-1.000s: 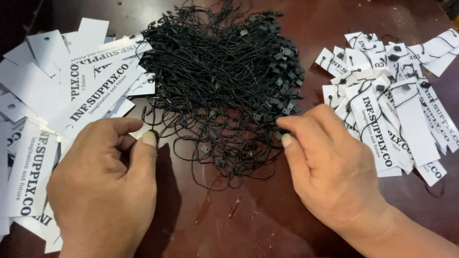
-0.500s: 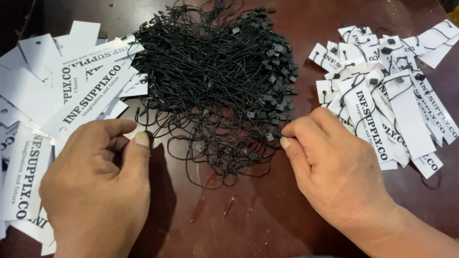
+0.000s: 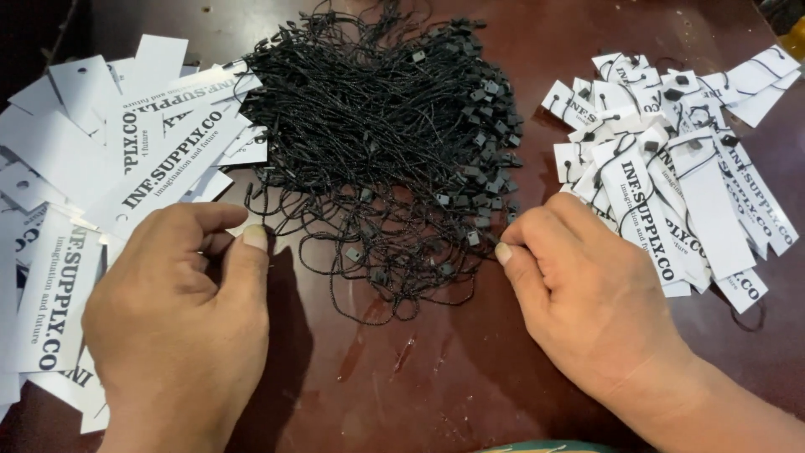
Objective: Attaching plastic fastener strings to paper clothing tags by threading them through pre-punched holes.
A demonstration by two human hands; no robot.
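Observation:
A big tangled heap of black string loops with small plastic locks (image 3: 377, 143) lies in the middle of the dark red-brown table (image 3: 419, 377). My right hand (image 3: 587, 294) is at the heap's lower right edge, with thumb and forefinger pinched on one black string. My left hand (image 3: 176, 319) rests at the heap's lower left edge. Its fingers are curled and its thumb presses against the forefinger, over the corner of a white paper tag (image 3: 237, 227) that mostly hides under the hand.
Plain white printed paper tags (image 3: 92, 176) are spread in a loose stack on the left, partly under my left hand. On the right lies a pile of white tags with black strings attached (image 3: 671, 168).
My right hand's fingertips have closed in on a string at the heap's right edge. My left hand has stayed in place. The camera has shifted slightly.

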